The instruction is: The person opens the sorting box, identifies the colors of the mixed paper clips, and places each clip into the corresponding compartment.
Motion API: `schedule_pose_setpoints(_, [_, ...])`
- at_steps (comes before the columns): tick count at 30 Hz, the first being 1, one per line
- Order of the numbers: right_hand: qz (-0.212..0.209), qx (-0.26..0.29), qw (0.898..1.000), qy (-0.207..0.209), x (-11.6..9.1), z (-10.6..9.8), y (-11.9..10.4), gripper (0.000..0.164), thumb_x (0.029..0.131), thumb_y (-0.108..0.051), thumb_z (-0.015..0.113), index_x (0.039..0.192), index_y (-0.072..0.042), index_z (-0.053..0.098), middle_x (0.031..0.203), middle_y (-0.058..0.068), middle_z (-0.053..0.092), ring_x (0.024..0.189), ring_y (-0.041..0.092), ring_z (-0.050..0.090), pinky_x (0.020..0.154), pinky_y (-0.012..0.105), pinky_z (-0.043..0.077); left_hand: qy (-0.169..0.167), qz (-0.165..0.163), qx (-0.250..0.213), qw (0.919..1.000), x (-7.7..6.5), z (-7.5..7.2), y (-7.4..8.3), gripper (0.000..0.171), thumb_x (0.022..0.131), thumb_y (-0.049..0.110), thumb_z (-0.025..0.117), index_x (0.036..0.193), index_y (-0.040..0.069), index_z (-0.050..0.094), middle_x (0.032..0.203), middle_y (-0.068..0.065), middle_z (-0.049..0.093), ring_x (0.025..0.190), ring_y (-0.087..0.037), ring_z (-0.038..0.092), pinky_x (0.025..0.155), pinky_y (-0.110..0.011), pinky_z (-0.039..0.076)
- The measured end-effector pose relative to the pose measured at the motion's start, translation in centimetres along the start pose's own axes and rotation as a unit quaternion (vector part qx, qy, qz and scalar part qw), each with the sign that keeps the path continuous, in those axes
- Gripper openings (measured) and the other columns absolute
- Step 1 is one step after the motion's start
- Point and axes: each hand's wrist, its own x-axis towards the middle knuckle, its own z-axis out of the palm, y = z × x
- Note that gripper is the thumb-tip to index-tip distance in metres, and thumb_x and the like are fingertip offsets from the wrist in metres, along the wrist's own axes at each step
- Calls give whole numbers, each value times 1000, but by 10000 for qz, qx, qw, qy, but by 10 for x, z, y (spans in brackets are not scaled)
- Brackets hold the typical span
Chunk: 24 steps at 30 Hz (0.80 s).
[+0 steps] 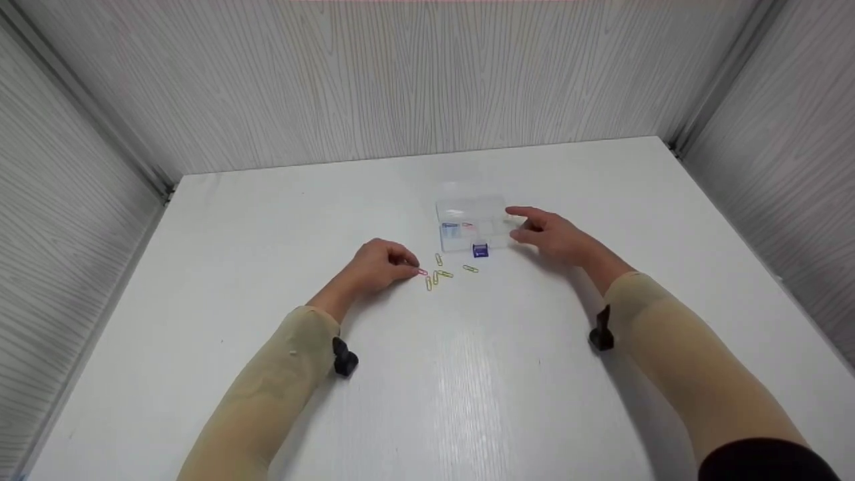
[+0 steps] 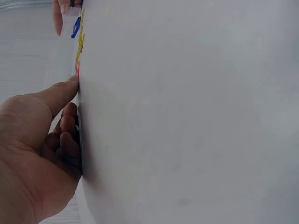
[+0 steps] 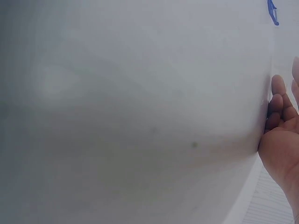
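Note:
In the head view, my left hand (image 1: 381, 268) pinches a pink paper clip (image 1: 422, 272) between thumb and fingertips, close over the white tabletop. The left wrist view shows the same pink clip (image 2: 78, 68) at the thumb's tip. Beside it lie several yellow paper clips (image 1: 446, 274), loosely grouped. Behind them is a clear plastic box (image 1: 461, 244) with a blue latch (image 1: 480, 250) at its front. My right hand (image 1: 551, 234) is at the box's right end, its index finger and thumb spread apart along that side. Its other fingers are bent beneath the palm.
Inside the box, small blue and pink pieces (image 1: 467, 226) show at the left and middle. The white table (image 1: 427, 374) reaches back to a pale wood-grain panel (image 1: 427, 80), with similar panels along both sides.

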Motion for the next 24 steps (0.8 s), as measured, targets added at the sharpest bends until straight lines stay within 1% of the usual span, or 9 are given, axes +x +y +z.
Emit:
schedule_pose_setpoints(8, [-106, -74, 9999, 8, 0, 0, 0, 62, 106, -45, 65, 162, -30, 45, 122, 10, 57, 110, 28, 48, 96, 44, 36, -4, -95, -101, 9999, -1, 0, 2, 10, 98, 22, 78, 105, 16, 81, 100, -3, 68, 96, -24, 55, 86, -36, 43])
schedule_pose_setpoints(12, [-89, -81, 9999, -7, 0, 0, 0, 62, 106, -45, 65, 162, -30, 45, 123, 10, 57, 112, 28, 48, 97, 44, 36, 42, -54, -80, 9999, -2, 1, 2, 8, 98, 21, 79, 103, 16, 81, 97, -3, 68, 94, -23, 54, 85, -36, 42])
schedule_pose_setpoints(17, [-163, -161, 9997, -50, 1, -1, 1, 63, 106, -45, 65, 163, -28, 44, 121, 11, 58, 108, 27, 50, 93, 43, 39, 88, 13, -64, 9999, -2, 1, 2, 7, 98, 21, 78, 101, 15, 81, 94, -2, 66, 92, -22, 54, 83, -35, 42])
schedule_pose_setpoints(21, [-193, -138, 9997, -44, 0, -1, 1, 63, 105, -44, 66, 162, -28, 45, 119, 10, 58, 106, 26, 51, 92, 42, 40, 77, -81, -101, 9999, -2, 0, 6, 9, 100, 22, 75, 103, 16, 80, 96, -3, 64, 95, -23, 54, 84, -35, 41])
schedule_pose_setpoints(24, [-181, -94, 9998, -25, 0, -1, 2, 62, 105, -43, 66, 162, -28, 46, 118, 10, 58, 106, 27, 51, 92, 42, 40, 78, -186, -215, 9996, 0, -4, 11, 9, 100, 24, 75, 104, 16, 79, 97, -5, 63, 97, -23, 54, 82, -35, 42])
